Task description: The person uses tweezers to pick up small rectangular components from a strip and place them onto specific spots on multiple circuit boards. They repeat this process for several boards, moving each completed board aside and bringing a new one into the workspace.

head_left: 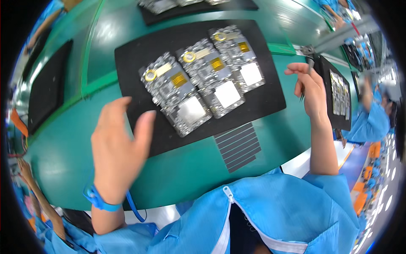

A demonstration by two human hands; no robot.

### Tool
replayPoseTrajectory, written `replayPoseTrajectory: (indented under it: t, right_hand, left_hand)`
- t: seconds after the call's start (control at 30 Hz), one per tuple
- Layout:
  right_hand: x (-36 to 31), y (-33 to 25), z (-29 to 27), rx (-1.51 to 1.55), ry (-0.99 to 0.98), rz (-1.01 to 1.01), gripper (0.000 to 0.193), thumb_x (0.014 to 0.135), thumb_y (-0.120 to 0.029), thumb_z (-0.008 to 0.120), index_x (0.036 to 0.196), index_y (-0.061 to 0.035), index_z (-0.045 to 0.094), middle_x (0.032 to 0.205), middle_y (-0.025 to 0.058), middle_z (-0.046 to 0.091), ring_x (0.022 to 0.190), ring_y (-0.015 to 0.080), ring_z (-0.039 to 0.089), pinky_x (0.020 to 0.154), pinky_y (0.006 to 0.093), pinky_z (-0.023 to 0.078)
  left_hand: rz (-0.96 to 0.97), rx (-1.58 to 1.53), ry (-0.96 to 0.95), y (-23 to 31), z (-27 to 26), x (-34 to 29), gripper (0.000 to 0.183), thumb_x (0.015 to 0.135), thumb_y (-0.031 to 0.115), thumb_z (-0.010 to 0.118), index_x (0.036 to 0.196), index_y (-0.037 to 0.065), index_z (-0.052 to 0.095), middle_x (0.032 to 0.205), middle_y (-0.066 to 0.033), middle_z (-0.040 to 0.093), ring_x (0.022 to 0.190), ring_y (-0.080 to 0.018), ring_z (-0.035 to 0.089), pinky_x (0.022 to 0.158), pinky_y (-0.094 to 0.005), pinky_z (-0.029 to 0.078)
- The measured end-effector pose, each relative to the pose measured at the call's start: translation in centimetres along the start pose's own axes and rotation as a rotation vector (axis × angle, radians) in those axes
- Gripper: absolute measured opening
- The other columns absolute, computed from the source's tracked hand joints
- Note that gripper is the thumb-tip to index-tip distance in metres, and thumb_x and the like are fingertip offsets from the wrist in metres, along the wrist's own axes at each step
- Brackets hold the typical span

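Three printed circuit boards lie side by side on a black mat (266, 99): a left board (164, 91), a middle board (202, 76) and a right board (232, 50). Each carries a yellow-ringed round part, a copper-coloured patch and a bright silver square. My left hand (116, 148) hovers by the mat's near left corner, thumb and fingers apart and holding nothing; a blue wrist strap (101, 201) circles its wrist. Off the mat's right edge, my right hand (312, 91) is closed round slim metal tweezers (311, 65), their tips pointing down.
A sheet of dark adhesive strips (237, 147) lies on the green table (186, 178) before the mat. More boards rest on a black mat (203, 16) at the back and another (323, 76) at right. A black pad (50, 86) stands left. Co-workers in blue sit on both sides.
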State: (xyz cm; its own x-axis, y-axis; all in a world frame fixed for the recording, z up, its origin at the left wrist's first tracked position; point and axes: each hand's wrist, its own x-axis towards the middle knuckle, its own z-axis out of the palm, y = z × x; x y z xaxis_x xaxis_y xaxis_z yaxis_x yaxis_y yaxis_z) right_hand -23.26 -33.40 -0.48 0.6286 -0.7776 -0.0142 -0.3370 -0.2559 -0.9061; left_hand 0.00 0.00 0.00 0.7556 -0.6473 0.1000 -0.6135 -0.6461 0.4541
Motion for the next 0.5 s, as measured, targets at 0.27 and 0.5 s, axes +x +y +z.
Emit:
replayPoseTrajectory:
  t: [0.27,0.5]
  right_hand:
    - [-1.0,-0.3,-1.2,0.136,-0.238,0.296,0.064,0.076,-0.027,0.073,0.123,0.0085,0.048,0.113,0.0179,0.057,0.1,0.0241,0.055,0.082,0.0338,0.044]
    - [-7.4,0.4,-11.8,-0.075,-0.067,0.005,0.054,0.079,-0.025,0.071,0.119,0.0067,0.051,0.11,0.016,0.06,0.104,0.0224,0.056,0.09,0.0343,0.043]
  left_hand:
    - [-0.298,-0.769,-0.26,0.0,-0.6,1.9,0.029,0.085,0.016,0.061,0.108,0.001,0.053,0.073,0.0048,0.045,0.06,-0.0019,0.042,0.047,-0.0174,0.034]
    - [-0.127,-0.799,-0.384,10.2,-2.7,0.0,0.021,0.082,0.012,0.062,0.097,0.002,0.051,0.065,0.0048,0.039,0.055,-0.0036,0.042,0.044,-0.0183,0.034]
